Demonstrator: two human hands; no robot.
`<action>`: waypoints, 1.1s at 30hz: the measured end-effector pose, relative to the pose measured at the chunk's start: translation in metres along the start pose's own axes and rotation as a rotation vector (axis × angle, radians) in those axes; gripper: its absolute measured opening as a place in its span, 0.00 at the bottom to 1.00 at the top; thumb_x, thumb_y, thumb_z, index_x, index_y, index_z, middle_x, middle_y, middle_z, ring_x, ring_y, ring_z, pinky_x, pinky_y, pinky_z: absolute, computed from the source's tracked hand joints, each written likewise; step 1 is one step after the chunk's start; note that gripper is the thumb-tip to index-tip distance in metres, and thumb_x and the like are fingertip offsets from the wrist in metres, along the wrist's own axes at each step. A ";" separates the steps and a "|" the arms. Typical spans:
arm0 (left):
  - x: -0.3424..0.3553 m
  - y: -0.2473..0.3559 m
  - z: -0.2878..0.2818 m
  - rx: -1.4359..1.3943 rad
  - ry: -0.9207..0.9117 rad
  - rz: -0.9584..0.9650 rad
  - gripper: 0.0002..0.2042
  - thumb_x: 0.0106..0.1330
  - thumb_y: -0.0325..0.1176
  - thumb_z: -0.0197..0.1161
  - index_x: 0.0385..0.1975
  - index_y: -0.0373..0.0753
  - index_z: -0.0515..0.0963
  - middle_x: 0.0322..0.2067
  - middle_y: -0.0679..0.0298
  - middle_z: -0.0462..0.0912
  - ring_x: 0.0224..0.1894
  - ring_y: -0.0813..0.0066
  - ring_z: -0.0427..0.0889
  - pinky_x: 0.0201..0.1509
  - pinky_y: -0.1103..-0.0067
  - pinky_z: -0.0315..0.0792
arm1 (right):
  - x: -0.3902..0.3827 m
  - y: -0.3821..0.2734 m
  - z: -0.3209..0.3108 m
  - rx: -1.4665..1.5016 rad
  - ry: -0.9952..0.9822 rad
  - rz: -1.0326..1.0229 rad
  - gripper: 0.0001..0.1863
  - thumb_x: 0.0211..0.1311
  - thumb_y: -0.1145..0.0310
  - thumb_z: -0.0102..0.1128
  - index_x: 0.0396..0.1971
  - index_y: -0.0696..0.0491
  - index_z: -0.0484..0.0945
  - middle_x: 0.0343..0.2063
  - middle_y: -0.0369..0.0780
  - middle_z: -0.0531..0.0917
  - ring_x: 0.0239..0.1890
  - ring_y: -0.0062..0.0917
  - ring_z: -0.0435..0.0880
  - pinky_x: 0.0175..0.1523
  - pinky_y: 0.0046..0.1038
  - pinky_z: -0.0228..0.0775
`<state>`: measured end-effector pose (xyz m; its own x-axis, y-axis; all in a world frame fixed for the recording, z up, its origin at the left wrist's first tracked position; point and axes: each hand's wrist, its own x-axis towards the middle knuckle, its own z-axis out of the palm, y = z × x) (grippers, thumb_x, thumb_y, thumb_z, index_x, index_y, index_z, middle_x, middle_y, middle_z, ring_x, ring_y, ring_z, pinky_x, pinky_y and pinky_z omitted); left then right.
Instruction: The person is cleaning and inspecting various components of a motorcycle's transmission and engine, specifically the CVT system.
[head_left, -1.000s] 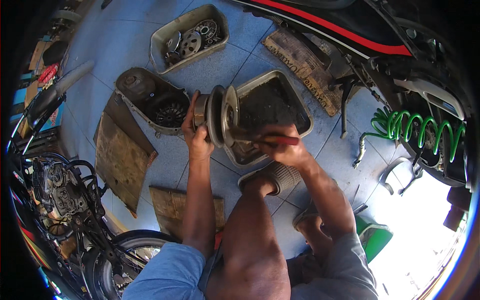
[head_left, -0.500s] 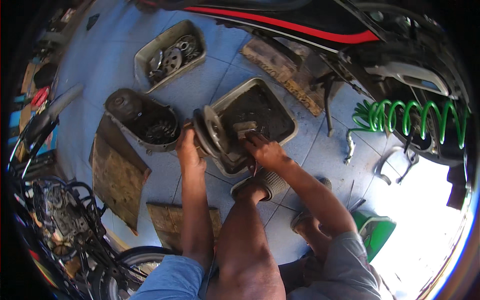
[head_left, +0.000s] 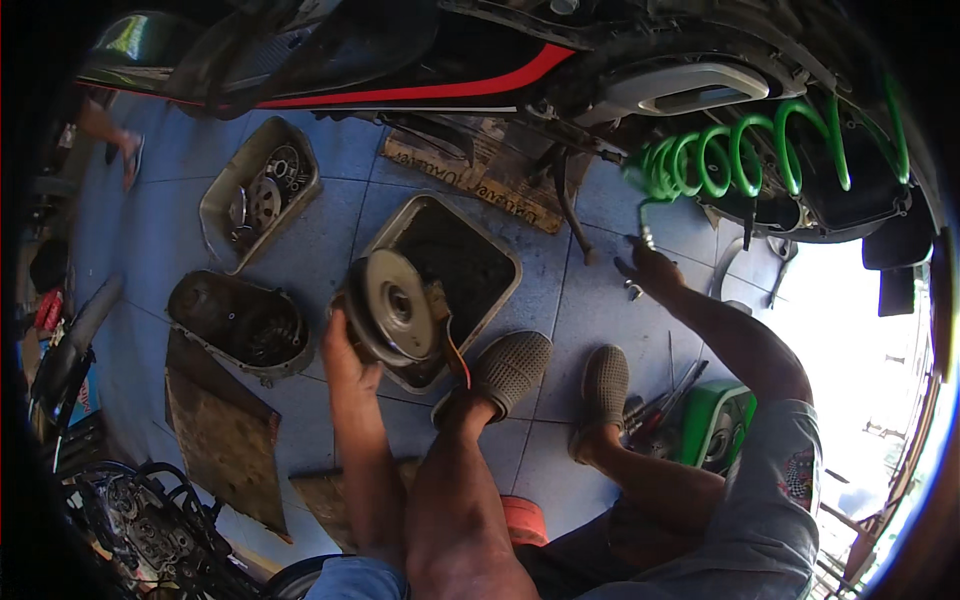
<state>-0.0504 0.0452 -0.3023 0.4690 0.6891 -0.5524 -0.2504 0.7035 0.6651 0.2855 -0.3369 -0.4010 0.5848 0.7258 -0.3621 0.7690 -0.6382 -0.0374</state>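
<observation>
Round metal pulley (head_left: 392, 305) at frame centre, tilted on edge over the near rim of a dirty metal tray (head_left: 500, 262). Left hand (head_left: 340, 345) grasping its lower left edge, fingers hidden behind the disc. Right hand (head_left: 652, 270) at centre right, reaching to the tiled floor (head_left: 580, 310) beside small bolts (head_left: 633, 291); grip impossible to tell. Green spring (head_left: 740, 150) at upper right, partly cut off by the motorcycle body.

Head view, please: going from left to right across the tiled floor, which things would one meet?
Dark engine cover → left hand → clutch pulley → grey shoe → second grey shoe → right hand → green container.
</observation>
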 end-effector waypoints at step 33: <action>0.014 -0.175 0.193 0.224 -0.519 -0.506 0.13 0.64 0.38 0.60 0.42 0.36 0.80 0.34 0.63 0.84 0.29 0.75 0.84 0.32 0.79 0.78 | -0.084 -0.096 -0.163 0.868 0.288 0.123 0.19 0.58 0.62 0.66 0.43 0.60 0.77 0.28 0.47 0.83 0.30 0.33 0.81 0.39 0.32 0.72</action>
<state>0.1634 -0.1014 -0.3292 0.8335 0.0828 -0.5463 0.2531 0.8217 0.5106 0.2053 -0.2948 -0.2149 0.7805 0.6020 -0.1687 0.3020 -0.5993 -0.7414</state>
